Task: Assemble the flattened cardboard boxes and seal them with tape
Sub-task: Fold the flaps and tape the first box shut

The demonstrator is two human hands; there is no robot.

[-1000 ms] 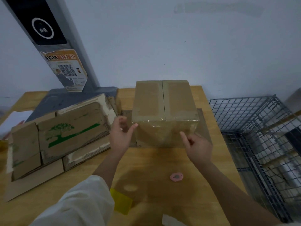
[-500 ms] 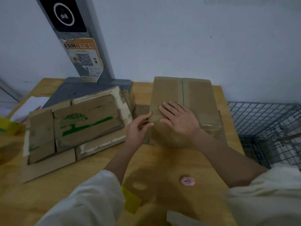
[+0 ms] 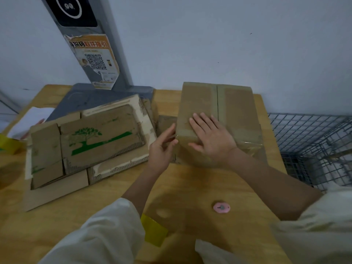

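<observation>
Nearest the camera, two white sleeves reach out over the wooden table, with a yellow piece peeking from beneath the left sleeve and a small pink round object lying on the bare wood between the forearms. Further out, the right hand lies flat, fingers straight and spread, pressing down on the near left part of the top of the assembled cardboard box. The left hand comes in at the box's near left corner, fingers loosely extended, fingertips touching the edge where clear tape wraps over; whether it pinches the tape, nobody can tell. The hands sit close together, not touching. The box stands upright at the far middle of the table, its top flaps closed along a centre seam. To its left lies a stack of flattened cardboard boxes, the top one printed with a green tree. Right of the table stands a wire cage. Behind, a grey post with an orange QR notice rises against the wall.
</observation>
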